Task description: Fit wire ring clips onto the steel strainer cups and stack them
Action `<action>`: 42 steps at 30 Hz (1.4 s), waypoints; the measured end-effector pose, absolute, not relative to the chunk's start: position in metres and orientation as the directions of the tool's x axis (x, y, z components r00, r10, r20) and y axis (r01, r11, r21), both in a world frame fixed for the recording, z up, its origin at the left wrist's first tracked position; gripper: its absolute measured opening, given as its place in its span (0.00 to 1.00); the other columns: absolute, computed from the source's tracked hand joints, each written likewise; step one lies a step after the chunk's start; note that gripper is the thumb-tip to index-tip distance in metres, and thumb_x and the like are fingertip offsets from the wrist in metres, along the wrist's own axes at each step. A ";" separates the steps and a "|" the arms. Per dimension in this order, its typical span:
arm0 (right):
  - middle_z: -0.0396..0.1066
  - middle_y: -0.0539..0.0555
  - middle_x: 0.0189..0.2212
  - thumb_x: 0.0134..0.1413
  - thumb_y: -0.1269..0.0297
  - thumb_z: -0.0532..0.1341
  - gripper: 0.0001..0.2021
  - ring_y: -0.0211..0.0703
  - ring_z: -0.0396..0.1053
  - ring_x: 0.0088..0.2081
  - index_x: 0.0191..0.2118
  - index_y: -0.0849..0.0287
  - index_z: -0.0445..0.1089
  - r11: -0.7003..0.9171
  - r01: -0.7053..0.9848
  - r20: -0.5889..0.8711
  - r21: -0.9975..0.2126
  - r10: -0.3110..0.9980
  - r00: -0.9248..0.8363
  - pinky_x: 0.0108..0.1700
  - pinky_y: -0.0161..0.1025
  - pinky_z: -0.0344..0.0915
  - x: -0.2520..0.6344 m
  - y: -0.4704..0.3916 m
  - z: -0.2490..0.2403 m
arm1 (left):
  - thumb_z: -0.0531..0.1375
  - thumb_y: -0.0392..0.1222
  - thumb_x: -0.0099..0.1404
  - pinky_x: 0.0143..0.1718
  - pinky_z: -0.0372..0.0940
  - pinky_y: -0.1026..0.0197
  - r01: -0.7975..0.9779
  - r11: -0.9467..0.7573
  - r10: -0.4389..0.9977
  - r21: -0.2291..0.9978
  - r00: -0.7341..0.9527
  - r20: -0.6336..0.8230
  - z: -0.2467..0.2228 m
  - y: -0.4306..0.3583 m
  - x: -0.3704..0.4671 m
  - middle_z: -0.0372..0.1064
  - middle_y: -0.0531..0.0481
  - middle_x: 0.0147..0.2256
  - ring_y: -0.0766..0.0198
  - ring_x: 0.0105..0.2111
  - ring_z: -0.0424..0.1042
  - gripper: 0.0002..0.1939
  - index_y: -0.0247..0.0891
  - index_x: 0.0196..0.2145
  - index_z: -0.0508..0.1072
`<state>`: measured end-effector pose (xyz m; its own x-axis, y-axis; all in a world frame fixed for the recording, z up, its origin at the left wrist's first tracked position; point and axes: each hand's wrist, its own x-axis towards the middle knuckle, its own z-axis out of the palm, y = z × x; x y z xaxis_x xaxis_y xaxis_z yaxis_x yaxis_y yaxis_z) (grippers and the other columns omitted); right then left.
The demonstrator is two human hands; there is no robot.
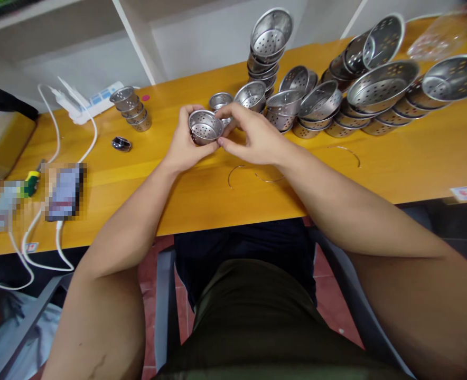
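Observation:
A small perforated metal cup (205, 125) is held above the yellow table (202, 203). My left hand (184, 143) is wrapped round its left side. At the cup's right rim is my right hand (249, 134), with thumb and fingers closed near the edge; whether a thin wire is between them is too small to tell. Just behind the hands stands another small metal cup (220, 100). Thin curved wires (269, 180) lie on the table in front of my right hand. Many stacked perforated cups (283, 108) stand behind and to the right.
At the left are a small cup stack (132, 110), a dark shiny object (121, 144), a power strip (99, 103), phones (65, 192) with white cables and a green-yellow tool (31, 183). A clear plastic bag (439, 39) lies at the back right.

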<state>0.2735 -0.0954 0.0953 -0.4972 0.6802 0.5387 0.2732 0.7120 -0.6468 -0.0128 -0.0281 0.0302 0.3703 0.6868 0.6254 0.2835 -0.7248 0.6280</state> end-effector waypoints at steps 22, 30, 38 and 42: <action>0.89 0.60 0.68 0.69 0.57 0.81 0.10 0.68 0.83 0.74 0.52 0.49 0.90 0.490 0.055 0.466 -0.870 0.853 -0.234 0.78 0.62 0.85 0.243 -0.092 0.082 | 0.78 0.87 0.71 0.77 0.75 0.21 0.310 -0.828 0.560 0.468 0.413 0.718 0.039 -0.026 -0.009 0.73 0.39 0.73 0.33 0.71 0.76 0.57 0.57 0.80 0.62; 0.89 0.57 0.67 0.72 0.60 0.79 0.08 0.67 0.82 0.75 0.53 0.49 0.93 0.463 -0.006 0.440 -0.886 0.839 -0.320 0.89 0.68 0.71 0.249 -0.083 0.075 | 0.83 0.77 0.74 0.81 0.72 0.28 0.349 -0.768 0.640 0.537 0.451 0.622 0.040 -0.024 -0.016 0.73 0.42 0.75 0.38 0.74 0.74 0.52 0.55 0.77 0.63; 0.84 0.59 0.68 0.79 0.52 0.80 0.10 0.70 0.80 0.73 0.59 0.42 0.93 0.629 0.173 0.542 -0.758 0.754 -0.370 0.87 0.72 0.73 0.248 -0.094 0.075 | 0.76 0.76 0.79 0.73 0.79 0.30 0.353 -0.829 0.559 0.434 0.490 0.669 0.043 -0.031 -0.007 0.72 0.37 0.74 0.38 0.69 0.80 0.51 0.56 0.80 0.55; 0.84 0.61 0.67 0.80 0.38 0.79 0.19 0.71 0.79 0.74 0.61 0.43 0.91 0.636 0.219 0.531 -0.740 0.752 -0.390 0.86 0.73 0.74 0.249 -0.092 0.072 | 0.76 0.82 0.76 0.66 0.83 0.32 0.334 -0.831 0.556 0.445 0.486 0.674 0.046 -0.034 -0.007 0.74 0.38 0.69 0.38 0.63 0.85 0.53 0.56 0.78 0.56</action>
<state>0.2493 -0.0922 0.0717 -0.3903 0.7520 0.5312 0.2192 0.6363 -0.7397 -0.0075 -0.0343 0.0461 0.4857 0.5564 0.6742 0.3345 -0.8309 0.4447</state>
